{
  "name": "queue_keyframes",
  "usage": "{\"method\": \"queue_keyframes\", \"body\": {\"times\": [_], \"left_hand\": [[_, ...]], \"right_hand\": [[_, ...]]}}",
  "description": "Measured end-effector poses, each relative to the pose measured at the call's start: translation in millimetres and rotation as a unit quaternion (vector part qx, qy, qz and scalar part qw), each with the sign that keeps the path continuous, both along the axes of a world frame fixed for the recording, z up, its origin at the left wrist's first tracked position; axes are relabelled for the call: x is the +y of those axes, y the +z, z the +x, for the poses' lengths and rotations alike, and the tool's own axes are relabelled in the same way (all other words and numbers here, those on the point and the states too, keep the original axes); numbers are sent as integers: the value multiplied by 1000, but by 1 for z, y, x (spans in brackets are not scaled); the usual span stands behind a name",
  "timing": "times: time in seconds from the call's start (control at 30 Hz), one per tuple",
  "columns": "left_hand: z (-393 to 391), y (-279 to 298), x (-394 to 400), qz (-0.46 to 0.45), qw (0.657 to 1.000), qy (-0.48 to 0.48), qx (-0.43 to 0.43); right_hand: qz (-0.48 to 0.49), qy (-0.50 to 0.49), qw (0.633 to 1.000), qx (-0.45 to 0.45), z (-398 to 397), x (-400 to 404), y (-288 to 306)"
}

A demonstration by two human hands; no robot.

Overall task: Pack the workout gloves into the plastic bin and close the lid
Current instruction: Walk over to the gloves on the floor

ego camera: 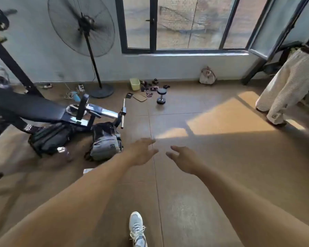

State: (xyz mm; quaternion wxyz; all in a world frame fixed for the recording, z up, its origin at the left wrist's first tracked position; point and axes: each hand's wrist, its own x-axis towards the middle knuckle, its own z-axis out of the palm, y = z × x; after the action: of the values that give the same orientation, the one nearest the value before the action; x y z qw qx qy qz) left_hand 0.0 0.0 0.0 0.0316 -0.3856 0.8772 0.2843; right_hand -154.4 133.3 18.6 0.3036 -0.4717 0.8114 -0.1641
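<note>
A pale green plastic bin (135,84) stands open on the floor by the far wall under the window. Its flat brownish lid (139,97) lies on the floor just in front of it. Several dark workout gloves (152,89) are scattered on the floor to the right of the bin, one of them (149,94) beside the lid. My left hand (141,152) and my right hand (183,157) are stretched out in front of me, far short of the bin, fingers apart and holding nothing.
A dumbbell (161,95) stands right of the gloves. A weight bench (43,108) with two bags (105,140) fills the left. A standing fan (89,41) is at the wall. A person in white trousers (285,90) stands at the right. My shoe (137,229) is below.
</note>
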Motion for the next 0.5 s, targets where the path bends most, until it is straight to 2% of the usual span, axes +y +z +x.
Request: {"method": "queue_keyframes", "body": {"times": [0.1, 0.23, 0.5], "left_hand": [[-13, -31, -47, 49, 999, 12, -6], [-36, -64, -109, 64, 997, -1, -35], [-73, -88, -207, 112, 988, -43, -101]], "right_hand": [[18, -8, 1000, -6, -15, -49, -32], [58, -32, 998, -3, -32, -115, -73], [162, -5, 987, -15, -64, -208, -104]]}}
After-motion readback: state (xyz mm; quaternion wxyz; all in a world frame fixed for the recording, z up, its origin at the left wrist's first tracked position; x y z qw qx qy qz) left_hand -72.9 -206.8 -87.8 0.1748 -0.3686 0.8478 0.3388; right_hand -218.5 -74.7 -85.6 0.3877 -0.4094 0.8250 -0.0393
